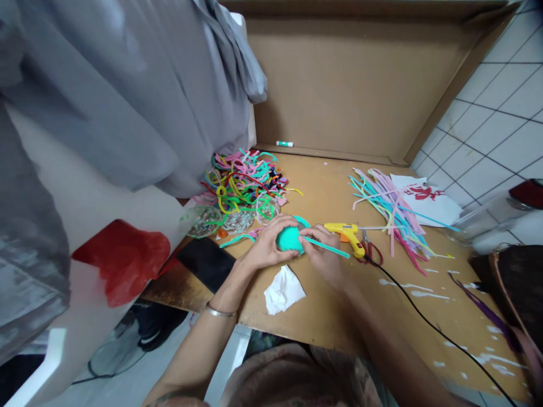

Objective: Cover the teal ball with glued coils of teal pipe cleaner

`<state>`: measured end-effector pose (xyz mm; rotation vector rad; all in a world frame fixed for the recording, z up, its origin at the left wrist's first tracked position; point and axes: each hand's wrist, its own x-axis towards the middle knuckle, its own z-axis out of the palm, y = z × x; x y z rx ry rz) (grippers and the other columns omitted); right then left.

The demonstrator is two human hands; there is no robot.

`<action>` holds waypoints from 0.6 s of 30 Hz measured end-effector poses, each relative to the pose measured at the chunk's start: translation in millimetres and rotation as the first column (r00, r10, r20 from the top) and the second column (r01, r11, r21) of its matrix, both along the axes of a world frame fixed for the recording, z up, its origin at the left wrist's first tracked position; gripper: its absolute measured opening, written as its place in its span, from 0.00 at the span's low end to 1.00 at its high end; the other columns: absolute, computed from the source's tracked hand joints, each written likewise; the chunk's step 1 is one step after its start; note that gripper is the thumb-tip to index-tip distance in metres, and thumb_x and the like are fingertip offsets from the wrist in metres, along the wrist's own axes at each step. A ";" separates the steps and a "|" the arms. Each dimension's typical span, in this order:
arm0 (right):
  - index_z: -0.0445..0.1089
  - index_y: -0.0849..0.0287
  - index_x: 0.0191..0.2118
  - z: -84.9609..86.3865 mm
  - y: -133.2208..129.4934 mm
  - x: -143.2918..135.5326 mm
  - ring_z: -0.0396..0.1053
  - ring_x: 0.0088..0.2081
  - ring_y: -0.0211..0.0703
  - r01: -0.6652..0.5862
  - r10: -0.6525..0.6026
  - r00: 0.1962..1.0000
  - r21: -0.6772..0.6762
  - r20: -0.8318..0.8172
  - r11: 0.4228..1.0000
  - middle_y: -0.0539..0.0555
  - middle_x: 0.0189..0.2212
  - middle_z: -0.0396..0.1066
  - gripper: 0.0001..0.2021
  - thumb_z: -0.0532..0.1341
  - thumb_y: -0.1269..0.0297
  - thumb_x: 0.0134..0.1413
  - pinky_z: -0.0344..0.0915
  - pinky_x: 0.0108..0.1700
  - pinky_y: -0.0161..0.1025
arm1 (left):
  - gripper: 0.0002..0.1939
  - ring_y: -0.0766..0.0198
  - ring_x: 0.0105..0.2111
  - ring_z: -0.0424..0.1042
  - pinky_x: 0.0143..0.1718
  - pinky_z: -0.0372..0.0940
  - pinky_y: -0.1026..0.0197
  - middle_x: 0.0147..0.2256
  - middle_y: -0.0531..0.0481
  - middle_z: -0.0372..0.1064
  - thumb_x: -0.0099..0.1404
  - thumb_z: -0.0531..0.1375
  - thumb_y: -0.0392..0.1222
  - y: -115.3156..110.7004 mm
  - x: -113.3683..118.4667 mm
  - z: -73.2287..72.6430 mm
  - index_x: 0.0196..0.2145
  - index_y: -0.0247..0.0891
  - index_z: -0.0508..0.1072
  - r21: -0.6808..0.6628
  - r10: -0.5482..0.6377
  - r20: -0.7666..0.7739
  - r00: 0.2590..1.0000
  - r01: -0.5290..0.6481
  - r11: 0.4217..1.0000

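Observation:
Near the middle of the table, my left hand (pixel 269 243) is wrapped round a round teal fuzzy piece (pixel 289 239), its thumb along the lower edge. My right hand (pixel 324 254) pinches a teal pipe cleaner (pixel 328 247) at the piece's right side; one end of the strip points to the lower right. Another teal loop (pixel 302 220) curves up behind the fingers. Just below the hands lies a crumpled white tissue (pixel 283 290). A yellow glue gun (pixel 345 233) rests right of my right hand, beside red-handled scissors (pixel 373 252).
Coloured pipe cleaners are heaped (pixel 248 178) at the back left, with clear plastic pieces (pixel 237 220) in front. More pipe cleaners (pixel 394 203) lie right, near a brown bag (pixel 513 282). A dark flat object (pixel 206 263) lies left. A black cord (pixel 419 308) crosses the right side.

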<state>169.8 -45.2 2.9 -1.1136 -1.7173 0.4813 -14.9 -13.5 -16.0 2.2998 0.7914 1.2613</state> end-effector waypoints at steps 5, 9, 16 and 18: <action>0.74 0.56 0.31 1.8 1.1 -0.2 0.71 0.31 0.40 -0.018 0.018 1.000 -0.014 0.018 1.000 0.52 0.31 0.75 0.07 0.60 0.63 0.56 0.67 0.35 0.36 | 0.28 0.48 0.56 0.67 0.58 0.64 0.42 0.53 0.37 0.67 0.57 0.70 0.48 0.7 -1.0 -0.6 0.51 0.39 0.68 0.011 -0.020 0.015 1.000 0.020 1.000; 0.74 0.56 0.31 3.8 2.1 -0.6 0.71 0.32 0.40 -0.026 0.026 1.000 -0.063 0.001 0.998 0.52 0.31 0.74 0.08 0.60 0.62 0.55 0.67 0.35 0.37 | 0.26 0.49 0.56 0.67 0.58 0.63 0.42 0.53 0.38 0.67 0.57 0.70 0.46 1.3 -1.9 -1.9 0.50 0.39 0.68 -0.007 -0.020 0.021 1.000 0.020 1.000; 0.75 0.55 0.30 7.4 9.9 3.0 0.70 0.32 0.41 -0.106 0.101 0.994 -0.151 -0.042 0.983 0.52 0.30 0.74 0.08 0.61 0.60 0.54 0.66 0.35 0.38 | 0.24 0.49 0.56 0.68 0.59 0.63 0.41 0.54 0.38 0.67 0.56 0.70 0.46 1.7 -3.7 -0.7 0.48 0.40 0.69 -0.038 -0.009 0.008 1.000 0.009 0.999; 0.75 0.55 0.30 7.0 13.8 4.5 0.70 0.32 0.41 -0.133 0.126 0.991 -0.157 -0.055 0.979 0.52 0.29 0.73 0.08 0.61 0.59 0.54 0.66 0.35 0.38 | 0.24 0.49 0.56 0.68 0.59 0.63 0.42 0.54 0.38 0.67 0.56 0.70 0.45 1.8 -4.1 -0.1 0.48 0.39 0.69 -0.033 -0.008 0.015 1.000 0.009 0.999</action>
